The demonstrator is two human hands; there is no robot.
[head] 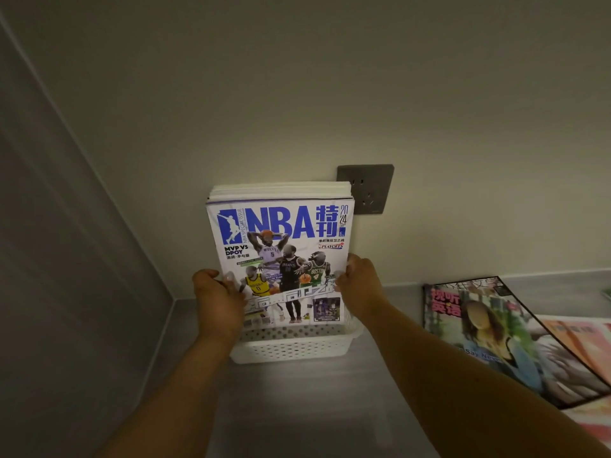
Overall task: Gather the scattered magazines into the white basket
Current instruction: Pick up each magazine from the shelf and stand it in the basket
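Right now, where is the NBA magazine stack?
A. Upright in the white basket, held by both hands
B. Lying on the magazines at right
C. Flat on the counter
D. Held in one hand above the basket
A: the NBA magazine stack stands upright in the white basket, left hand and right hand gripping its sides.

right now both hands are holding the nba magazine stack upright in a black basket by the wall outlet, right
Not quite: the basket is white, not black. The head view shows the left hand and right hand holding the NBA magazine stack upright in it by the wall outlet.
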